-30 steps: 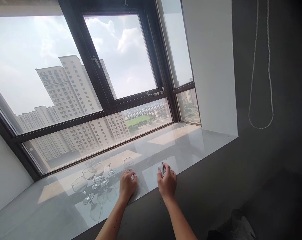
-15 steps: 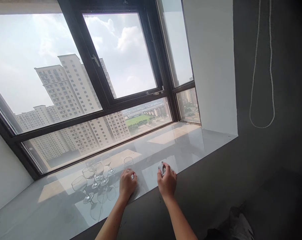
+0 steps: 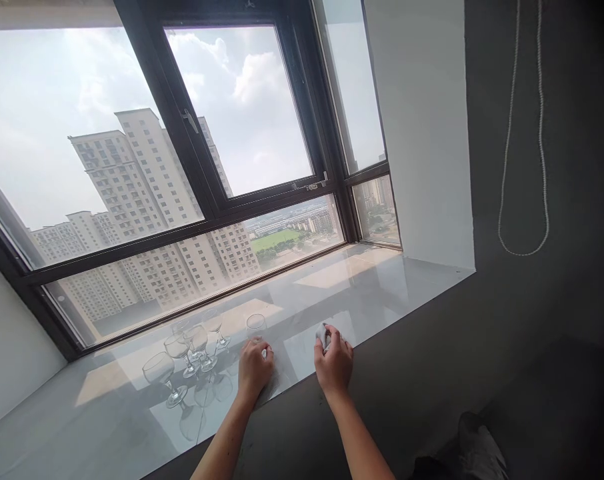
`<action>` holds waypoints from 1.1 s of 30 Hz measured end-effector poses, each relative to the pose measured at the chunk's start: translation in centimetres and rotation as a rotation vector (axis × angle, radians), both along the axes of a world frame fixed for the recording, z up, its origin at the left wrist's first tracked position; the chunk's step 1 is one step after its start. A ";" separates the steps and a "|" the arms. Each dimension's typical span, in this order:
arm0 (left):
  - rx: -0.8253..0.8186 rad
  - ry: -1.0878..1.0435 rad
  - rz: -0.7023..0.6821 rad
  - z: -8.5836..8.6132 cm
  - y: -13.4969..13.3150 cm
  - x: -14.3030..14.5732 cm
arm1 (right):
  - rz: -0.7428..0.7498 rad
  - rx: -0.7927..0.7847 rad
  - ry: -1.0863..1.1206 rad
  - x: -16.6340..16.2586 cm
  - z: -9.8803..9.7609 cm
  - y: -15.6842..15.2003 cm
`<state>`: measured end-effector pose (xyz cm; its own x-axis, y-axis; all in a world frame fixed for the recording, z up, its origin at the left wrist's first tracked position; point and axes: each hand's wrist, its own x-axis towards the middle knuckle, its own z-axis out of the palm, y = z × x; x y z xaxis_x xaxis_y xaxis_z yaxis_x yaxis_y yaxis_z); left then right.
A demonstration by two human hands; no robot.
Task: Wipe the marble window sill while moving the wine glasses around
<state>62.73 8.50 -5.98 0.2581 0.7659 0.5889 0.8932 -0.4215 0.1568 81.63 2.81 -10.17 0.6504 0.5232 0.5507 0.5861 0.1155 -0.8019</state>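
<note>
The left hand point(image 3: 255, 367) curls its fingers round the foot of the clear stemmed glass point(image 3: 256, 325), upright on the glossy grey windowsill point(image 3: 372, 287). The right hand point(image 3: 335, 363) pinches a crumpled white cloth point(image 3: 323, 335). A low, gentle hold likely steadies the glass best.

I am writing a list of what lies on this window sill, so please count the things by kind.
Glasses: 6 (the back one is partly hidden; the left hand grips one glass)
Cloth: 1 (in the right hand)
Total: 7
</note>
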 end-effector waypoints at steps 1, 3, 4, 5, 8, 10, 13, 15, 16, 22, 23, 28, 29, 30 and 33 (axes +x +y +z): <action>0.001 0.000 0.000 0.0 0.0 0.0 | 0.004 -0.001 0.001 0.0 0.0 0.0; 0.002 -0.001 -0.001 0.0 0.0 0.0 | 0.012 -0.003 0.006 0.0 0.0 0.0; 0.000 -0.002 -0.002 -0.1 0.0 0.0 | 0.013 -0.004 0.008 0.0 -0.1 0.0; -0.002 -0.003 -0.005 -0.1 0.1 -0.1 | 0.014 -0.004 0.010 0.0 -0.1 0.0; -0.002 -0.001 -0.012 -0.2 0.1 -0.1 | 0.017 -0.001 0.008 0.0 0.0 -0.1; 0.007 0.001 -0.014 -0.2 0.2 -0.2 | 0.017 0.000 0.006 0.0 0.0 -0.1; 0.028 -0.024 -0.031 -0.2 0.2 -0.3 | 0.025 -0.007 0.010 0.0 0.1 -0.2; 0.047 -0.052 -0.053 -0.3 0.2 -0.4 | 0.026 -0.012 0.012 0.0 0.1 -0.2; 0.058 -0.065 -0.062 -0.3 0.2 -0.4 | 0.025 -0.013 0.012 0.0 0.1 -0.2; 0.085 -0.112 -0.034 -0.9 0.8 -0.9 | 0.028 0.002 0.009 0.0 0.0 -0.2; 0.078 -0.120 -0.030 -1.1 1.0 -1.0 | 0.028 0.004 0.007 0.0 0.0 -0.2; 0.027 -0.192 -0.113 -1.5 1.4 -1.2 | 0.018 0.005 0.003 0.0 0.0 -0.1; 0.018 -0.198 -0.133 -1.4 1.4 -1.2 | 0.017 0.004 0.003 0.0 0.0 -0.1; 0.008 -0.198 -0.153 -1.3 1.3 -1.1 | 0.016 0.003 0.003 0.0 0.0 -0.1; -0.025 -0.164 -0.201 -0.9 0.9 -1.0 | 0.011 0.006 -0.002 0.0 0.0 -0.1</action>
